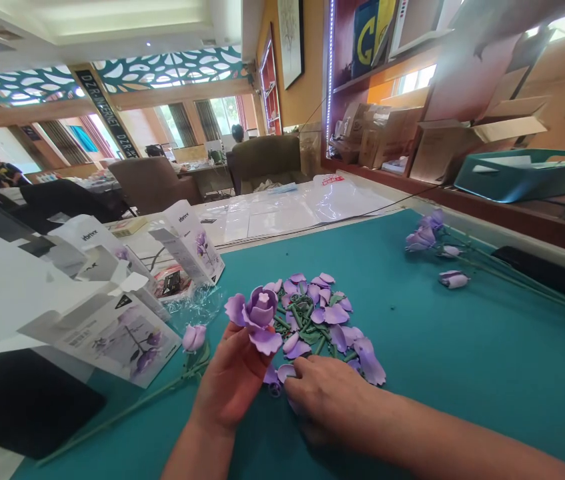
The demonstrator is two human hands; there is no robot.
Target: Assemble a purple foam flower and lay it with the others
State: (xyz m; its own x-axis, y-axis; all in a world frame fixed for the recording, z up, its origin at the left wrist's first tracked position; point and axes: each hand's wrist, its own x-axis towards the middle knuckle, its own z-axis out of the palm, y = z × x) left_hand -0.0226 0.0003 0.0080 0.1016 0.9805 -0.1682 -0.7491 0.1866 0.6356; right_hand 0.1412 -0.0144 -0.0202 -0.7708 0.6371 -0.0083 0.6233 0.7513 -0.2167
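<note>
My left hand (228,375) grips a partly built lilac foam rose head (260,316), its petals spreading above my fingers. My right hand (327,393) lies over the near edge of a loose pile of lilac petals and green plastic stem parts (312,319), its fingertips on a small petal (286,371). Whether those fingers pinch that petal, I cannot tell. A finished lilac rose bud on a long green stem (194,337) lies just left of my left hand. Further right, several finished roses (425,237) rest on the teal table.
The teal tabletop (462,373) spreads around the pile. Opened white product boxes (187,243) and crumpled clear plastic (193,305) sit at left, beside a black pad (22,401). A dark strip (537,273) lies at right. Seated and standing people (5,170) are far back.
</note>
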